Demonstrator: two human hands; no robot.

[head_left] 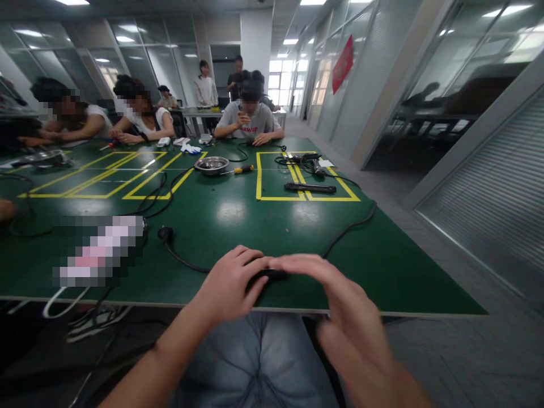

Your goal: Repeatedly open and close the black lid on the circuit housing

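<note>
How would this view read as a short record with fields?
Left hand: thumb and fingers around a narrow, partly hidden black object
Right hand: open, blurred, at the object's right end; contact unclear
Near left hand: black plug with a black cable
Farther back: shiny round metal bowl, yellow-and-black-handled screwdriver, long black bar inside yellow outline
Surface: glossy green tabletop
Across table: person in grey T-shirt

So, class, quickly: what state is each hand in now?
Left hand: closed on the black object.
Right hand: open, blurred, fingertips beside it; contact can't be told.
</note>
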